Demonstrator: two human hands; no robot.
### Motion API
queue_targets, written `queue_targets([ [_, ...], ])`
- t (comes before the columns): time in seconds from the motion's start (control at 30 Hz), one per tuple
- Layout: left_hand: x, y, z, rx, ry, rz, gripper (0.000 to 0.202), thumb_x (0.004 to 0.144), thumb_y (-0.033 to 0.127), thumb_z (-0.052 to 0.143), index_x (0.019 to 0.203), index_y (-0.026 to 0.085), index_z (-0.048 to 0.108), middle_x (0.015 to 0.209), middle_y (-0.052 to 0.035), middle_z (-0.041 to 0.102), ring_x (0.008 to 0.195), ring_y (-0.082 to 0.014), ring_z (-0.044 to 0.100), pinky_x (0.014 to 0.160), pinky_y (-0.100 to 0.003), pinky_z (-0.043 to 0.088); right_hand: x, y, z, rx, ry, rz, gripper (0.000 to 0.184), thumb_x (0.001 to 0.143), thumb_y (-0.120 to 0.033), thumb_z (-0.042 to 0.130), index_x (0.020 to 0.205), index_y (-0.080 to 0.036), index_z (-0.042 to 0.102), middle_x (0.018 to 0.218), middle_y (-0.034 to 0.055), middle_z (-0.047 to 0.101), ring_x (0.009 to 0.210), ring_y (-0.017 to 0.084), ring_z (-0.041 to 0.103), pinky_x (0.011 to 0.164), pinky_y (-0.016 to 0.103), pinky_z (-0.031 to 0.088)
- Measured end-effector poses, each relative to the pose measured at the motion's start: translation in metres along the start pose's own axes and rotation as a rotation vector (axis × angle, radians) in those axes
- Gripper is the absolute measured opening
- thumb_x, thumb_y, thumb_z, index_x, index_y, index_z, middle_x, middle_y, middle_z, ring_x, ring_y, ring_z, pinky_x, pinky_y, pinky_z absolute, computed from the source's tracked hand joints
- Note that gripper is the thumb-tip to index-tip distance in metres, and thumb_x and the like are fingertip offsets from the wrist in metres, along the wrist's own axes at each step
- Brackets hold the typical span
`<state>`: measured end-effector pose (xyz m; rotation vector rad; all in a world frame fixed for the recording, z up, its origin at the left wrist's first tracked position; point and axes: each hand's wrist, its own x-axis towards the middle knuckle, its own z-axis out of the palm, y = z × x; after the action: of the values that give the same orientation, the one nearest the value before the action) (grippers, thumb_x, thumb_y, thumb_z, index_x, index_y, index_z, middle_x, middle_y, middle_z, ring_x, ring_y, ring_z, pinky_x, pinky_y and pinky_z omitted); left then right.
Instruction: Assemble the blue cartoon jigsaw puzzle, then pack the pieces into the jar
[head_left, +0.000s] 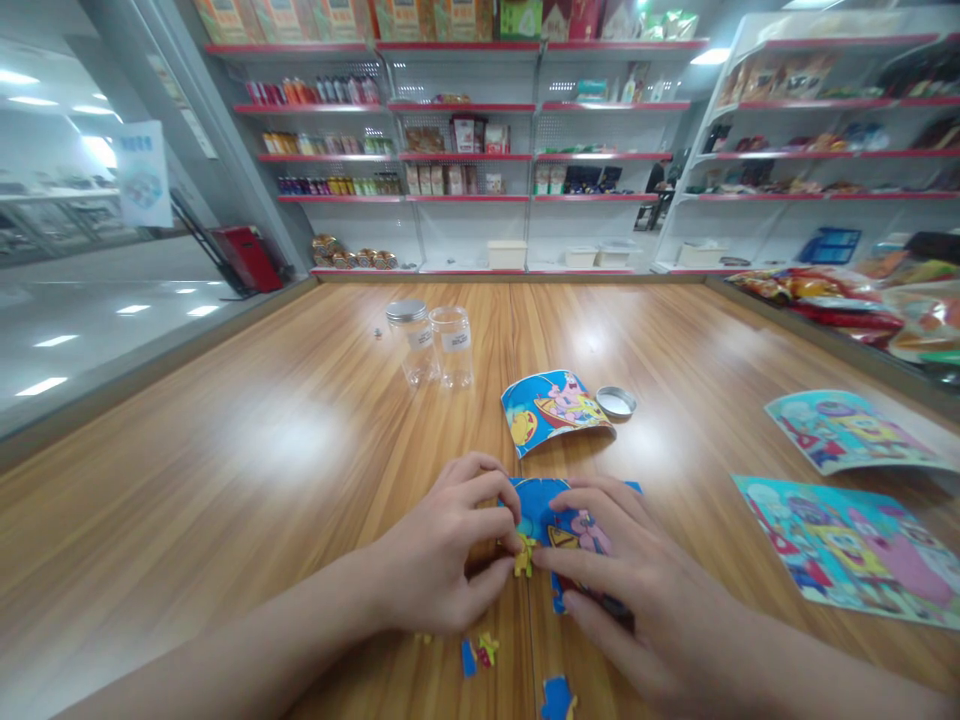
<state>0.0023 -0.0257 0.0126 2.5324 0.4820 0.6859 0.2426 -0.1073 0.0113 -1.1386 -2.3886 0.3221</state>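
Observation:
A partly joined cartoon jigsaw, blue with yellow and pink figures, lies on the wooden table right in front of me. My left hand is curled, its thumb and fingers pinching a small yellow puzzle piece at the jigsaw's left edge. My right hand lies over the jigsaw's right side, fingers pressed on it and touching the same piece. Loose pieces and one more loose piece lie near the table's front edge.
A curled cartoon picture card and a round metal lid lie beyond the jigsaw. Two clear plastic jars stand further back, one capped. Two cartoon sheets lie at right. Store shelves line the back.

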Motion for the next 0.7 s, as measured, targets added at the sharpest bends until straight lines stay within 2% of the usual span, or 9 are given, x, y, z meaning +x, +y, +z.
queue_targets([
  [0.17, -0.0013, -0.001, -0.0009, 0.06, -0.008, 0.044, 0.011, 0.082, 0.008, 0.061, 0.083, 0.018, 0.067, 0.102, -0.0074, 0.061, 0.11, -0.0257, 0.048, 0.1, -0.044, 0.043, -0.0005, -0.0005, 0.0008, 0.002, -0.006, 0.002, 0.03, 0.092, -0.015, 0.056, 0.119, -0.027, 0.064, 0.131, 0.0099, 0.048, 0.13, 0.032, 0.038, 0.106, 0.057, 0.036],
  [0.23, -0.0017, -0.0004, -0.0015, 0.032, -0.014, 0.045, 0.019, 0.081, 0.007, 0.061, 0.095, 0.018, 0.067, 0.104, -0.0073, 0.062, 0.109, -0.0252, 0.048, 0.102, -0.044, 0.042, -0.0003, -0.0004, 0.0012, 0.014, 0.013, 0.002, 0.031, 0.092, -0.015, 0.056, 0.121, -0.026, 0.062, 0.131, 0.0101, 0.049, 0.13, 0.031, 0.039, 0.106, 0.056, 0.036],
  [0.37, -0.0014, -0.0001, -0.0029, -0.032, -0.016, 0.018, 0.052, 0.075, 0.002, 0.056, 0.124, 0.019, 0.057, 0.11, -0.0072, 0.062, 0.112, -0.0255, 0.047, 0.106, -0.045, 0.041, -0.0014, -0.0001, 0.0014, 0.034, 0.026, 0.008, 0.029, 0.091, -0.013, 0.056, 0.118, -0.023, 0.061, 0.131, 0.0108, 0.049, 0.129, 0.031, 0.04, 0.105, 0.054, 0.038],
  [0.57, -0.0029, -0.003, -0.0042, -0.055, -0.045, 0.035, 0.068, 0.064, -0.003, 0.049, 0.127, 0.02, 0.055, 0.11, -0.0063, 0.062, 0.113, -0.0261, 0.048, 0.109, -0.047, 0.039, -0.0012, -0.0004, 0.0016, 0.018, 0.047, -0.009, 0.029, 0.092, -0.013, 0.055, 0.118, -0.024, 0.062, 0.133, 0.0104, 0.047, 0.129, 0.031, 0.04, 0.106, 0.055, 0.036],
  [0.7, -0.0038, -0.0043, -0.0045, -0.038, -0.045, 0.029, 0.067, 0.061, -0.003, 0.049, 0.123, 0.019, 0.057, 0.11, -0.0067, 0.062, 0.114, -0.027, 0.047, 0.109, -0.048, 0.038, 0.0007, -0.0009, 0.0014, 0.021, 0.027, -0.003, 0.028, 0.093, -0.014, 0.055, 0.118, -0.024, 0.061, 0.133, 0.0105, 0.047, 0.129, 0.031, 0.039, 0.106, 0.055, 0.037],
])
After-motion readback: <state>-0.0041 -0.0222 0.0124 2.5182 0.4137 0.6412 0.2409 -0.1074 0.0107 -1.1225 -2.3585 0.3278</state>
